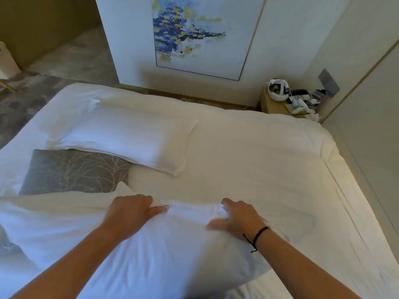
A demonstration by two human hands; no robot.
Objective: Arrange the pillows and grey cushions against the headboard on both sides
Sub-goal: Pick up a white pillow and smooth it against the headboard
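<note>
Pillow [133, 244] far edge gripped, seemingly, by both hands' fingers [140, 198].

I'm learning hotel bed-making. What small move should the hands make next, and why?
Probably lift the near white pillow: the left hand and right hand grip its far edge, while it lies flat on the bed.

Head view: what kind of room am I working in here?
Most likely a hotel bedroom: a wide bed made up in white linen, a bedside table carrying a telephone, and a framed abstract painting on the wall.
</note>
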